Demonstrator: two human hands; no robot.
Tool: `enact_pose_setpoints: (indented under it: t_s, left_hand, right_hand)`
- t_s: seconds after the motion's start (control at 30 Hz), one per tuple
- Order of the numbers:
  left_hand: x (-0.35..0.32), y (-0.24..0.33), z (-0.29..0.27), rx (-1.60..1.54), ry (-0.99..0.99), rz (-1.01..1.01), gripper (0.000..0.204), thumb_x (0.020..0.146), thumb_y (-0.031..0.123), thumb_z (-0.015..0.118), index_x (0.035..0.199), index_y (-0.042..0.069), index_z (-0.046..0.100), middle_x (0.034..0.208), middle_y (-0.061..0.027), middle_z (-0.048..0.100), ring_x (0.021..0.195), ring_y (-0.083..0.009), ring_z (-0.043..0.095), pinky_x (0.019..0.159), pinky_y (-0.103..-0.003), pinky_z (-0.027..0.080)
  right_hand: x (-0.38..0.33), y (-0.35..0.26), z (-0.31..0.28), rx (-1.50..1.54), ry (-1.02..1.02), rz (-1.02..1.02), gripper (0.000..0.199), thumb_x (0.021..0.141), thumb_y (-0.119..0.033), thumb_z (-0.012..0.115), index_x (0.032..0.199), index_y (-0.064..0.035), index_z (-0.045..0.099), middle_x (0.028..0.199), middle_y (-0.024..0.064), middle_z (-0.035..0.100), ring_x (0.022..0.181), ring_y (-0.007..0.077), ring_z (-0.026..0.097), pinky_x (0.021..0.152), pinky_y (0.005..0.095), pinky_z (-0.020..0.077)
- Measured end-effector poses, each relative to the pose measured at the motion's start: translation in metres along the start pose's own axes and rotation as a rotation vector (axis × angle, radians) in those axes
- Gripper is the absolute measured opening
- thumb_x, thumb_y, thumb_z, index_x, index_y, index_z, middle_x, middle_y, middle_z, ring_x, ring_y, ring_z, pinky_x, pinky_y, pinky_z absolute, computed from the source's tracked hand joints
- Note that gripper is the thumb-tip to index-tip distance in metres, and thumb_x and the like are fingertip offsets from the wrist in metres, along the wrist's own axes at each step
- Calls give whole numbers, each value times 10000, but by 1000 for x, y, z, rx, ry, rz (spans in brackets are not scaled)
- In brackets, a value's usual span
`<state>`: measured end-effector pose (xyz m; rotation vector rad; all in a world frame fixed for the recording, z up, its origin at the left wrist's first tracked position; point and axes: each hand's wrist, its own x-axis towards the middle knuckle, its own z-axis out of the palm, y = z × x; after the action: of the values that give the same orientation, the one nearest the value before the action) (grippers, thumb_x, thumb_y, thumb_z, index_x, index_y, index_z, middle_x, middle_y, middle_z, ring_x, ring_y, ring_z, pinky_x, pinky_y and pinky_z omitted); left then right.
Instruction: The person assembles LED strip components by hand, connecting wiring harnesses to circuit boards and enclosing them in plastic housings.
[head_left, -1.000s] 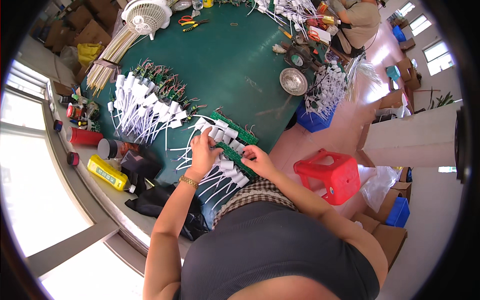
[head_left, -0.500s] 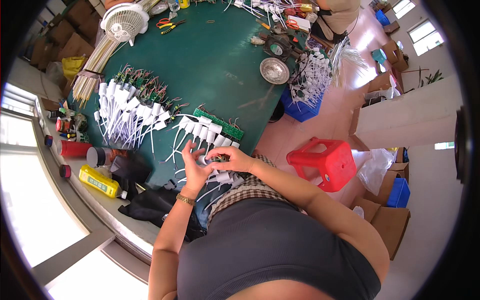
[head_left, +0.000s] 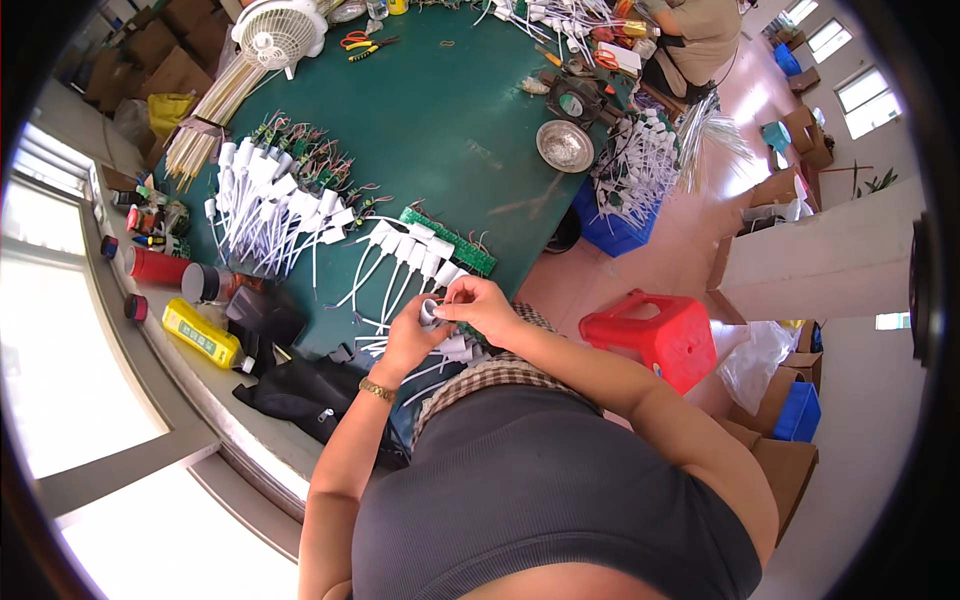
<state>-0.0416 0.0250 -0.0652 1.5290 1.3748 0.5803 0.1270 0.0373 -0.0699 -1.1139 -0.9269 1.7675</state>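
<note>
My left hand [head_left: 405,338] is closed around a small white plastic housing [head_left: 430,312], its round open end facing up. Beside it, the fingertips of my right hand [head_left: 482,310] pinch together at that opening; whatever they hold is too small to make out. Just beyond my hands lies a green circuit board strip [head_left: 452,240], with a row of white housings and white cables [head_left: 408,250] along its near side. More white housings [head_left: 458,350] lie partly hidden under my hands at the table edge.
A big pile of white housings with cables [head_left: 265,215] covers the table's left. Further off are a fan [head_left: 277,35], pliers [head_left: 372,48] and a metal bowl [head_left: 564,146]. A red plastic stool [head_left: 655,340] stands on the floor at right. Another person [head_left: 700,40] sits at the far right.
My left fingers, spread before, have closed round the white housing, whose open end now shows. My right fingertips have come to its opening. The whole view has shifted slightly.
</note>
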Motion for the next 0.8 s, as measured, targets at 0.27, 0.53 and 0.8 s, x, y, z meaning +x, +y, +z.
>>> enact_pose_setpoints:
  t_s: [0.27, 0.53, 0.8]
  left_hand:
    - [-2, -8, 0, -8, -32, -43, 501, 682, 101, 796, 1127, 65, 569, 883, -40, 608, 722, -117, 522, 657, -272, 460]
    - [0, -25, 2, 44, -77, 196, 856, 654, 62, 787, 1369, 4, 320, 1089, -132, 581, 969, -291, 591, 836, -344, 475]
    - [-7, -19, 11, 107, 78, 166, 1020, 608, 95, 822, 1407, -18, 197, 1135, -227, 559, 1003, -373, 592, 847, -397, 486]
  right_hand:
    - [-33, -28, -28, 121, -133, -66, 243, 802, 29, 610, 657, -97, 460, 611, -49, 441, 543, 31, 412, 469, 218, 306]
    - [17, -30, -58, 197, -110, 268, 148, 894, -151, 583, 965, -30, 629, 803, 5, 610, 667, 121, 550, 676, 267, 474]
    - [59, -39, -15, -602, -622, 302, 316, 813, -331, 720, 733, -30, 666, 615, -38, 541, 569, 52, 456, 503, 222, 321]
